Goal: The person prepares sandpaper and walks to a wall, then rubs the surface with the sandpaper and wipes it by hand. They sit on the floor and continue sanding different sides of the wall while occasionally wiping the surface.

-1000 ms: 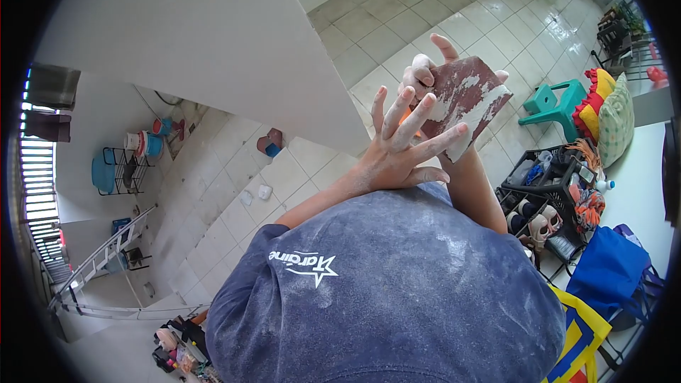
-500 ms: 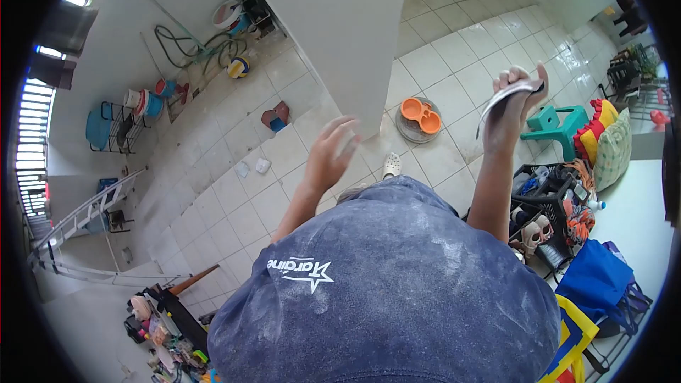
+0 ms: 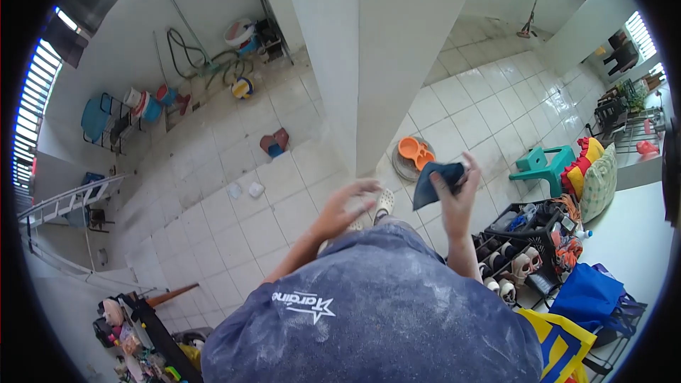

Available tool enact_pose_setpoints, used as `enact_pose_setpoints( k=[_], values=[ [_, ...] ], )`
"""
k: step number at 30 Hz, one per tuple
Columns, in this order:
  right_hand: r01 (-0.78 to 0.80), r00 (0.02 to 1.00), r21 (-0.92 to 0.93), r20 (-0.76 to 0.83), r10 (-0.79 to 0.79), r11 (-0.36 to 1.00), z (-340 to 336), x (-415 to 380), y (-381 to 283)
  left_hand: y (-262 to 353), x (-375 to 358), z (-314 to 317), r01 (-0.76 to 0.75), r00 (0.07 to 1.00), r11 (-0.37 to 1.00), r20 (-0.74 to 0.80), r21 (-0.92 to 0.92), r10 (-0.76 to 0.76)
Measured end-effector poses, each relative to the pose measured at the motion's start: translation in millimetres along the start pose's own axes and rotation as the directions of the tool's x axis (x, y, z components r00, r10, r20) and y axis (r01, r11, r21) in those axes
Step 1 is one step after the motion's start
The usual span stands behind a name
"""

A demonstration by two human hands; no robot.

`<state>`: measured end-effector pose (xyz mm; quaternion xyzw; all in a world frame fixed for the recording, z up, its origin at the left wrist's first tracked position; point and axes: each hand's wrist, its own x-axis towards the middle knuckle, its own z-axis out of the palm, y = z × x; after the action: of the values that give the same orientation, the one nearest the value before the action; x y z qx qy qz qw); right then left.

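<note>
In the head view, my right hand (image 3: pixel 457 191) is closed on a dark, bent sheet of what looks like sandpaper (image 3: pixel 434 183). The sheet's dark face shows, and it hangs out to the left of my fingers. My left hand (image 3: pixel 352 207) is raised in front of my body, its whitish, dusty fingers stretched out with nothing in them. Both hands are below the foot of the pale column (image 3: pixel 360 85), apart from it. A dusty dark blue shirt (image 3: pixel 376 305) fills the lower middle.
An orange double bowl (image 3: pixel 417 150) rests on a round grey base by the column. To the right stand a green stool (image 3: pixel 545 167), a black crate (image 3: pixel 528 217), shoes and bags. A ladder (image 3: pixel 67 202), a ball (image 3: pixel 242 88) and buckets are on the left.
My right hand has come down and left, turning the sheet so its dark face shows. My left hand has dropped and moved slightly right. The camera view has tilted up somewhat.
</note>
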<state>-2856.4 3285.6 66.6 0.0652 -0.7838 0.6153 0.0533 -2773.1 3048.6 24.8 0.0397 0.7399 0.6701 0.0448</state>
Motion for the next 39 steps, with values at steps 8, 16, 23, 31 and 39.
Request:
enact_pose_setpoints(
  k=[8,16,23,31,39],
  values=[
    [0.046,0.991,0.141,0.120,-0.064,0.989,38.5,-0.7,-24.2,47.0,29.3,25.9,-0.217,0.954,0.968,-0.184,0.125,0.237],
    [0.178,0.966,0.163,0.158,-0.203,0.971,37.4,81.2,-12.4,48.3,66.5,17.0,-0.083,0.952,0.994,-0.302,-0.066,0.059],
    [0.762,0.642,0.110,0.006,-0.767,0.639,9.2,172.5,-19.1,90.2,150.2,41.2,-0.399,0.856,0.898,-0.277,0.184,0.437],
    [0.981,0.174,0.148,-0.398,-0.901,0.124,-11.9,232.1,-34.1,158.2,208.5,42.9,-0.611,0.384,0.286,-0.039,0.738,0.922],
    [0.986,0.140,0.152,-0.544,-0.828,0.067,-33.9,246.4,-36.6,167.0,222.4,65.6,-0.559,0.338,0.193,0.008,0.806,0.941]
  ],
)
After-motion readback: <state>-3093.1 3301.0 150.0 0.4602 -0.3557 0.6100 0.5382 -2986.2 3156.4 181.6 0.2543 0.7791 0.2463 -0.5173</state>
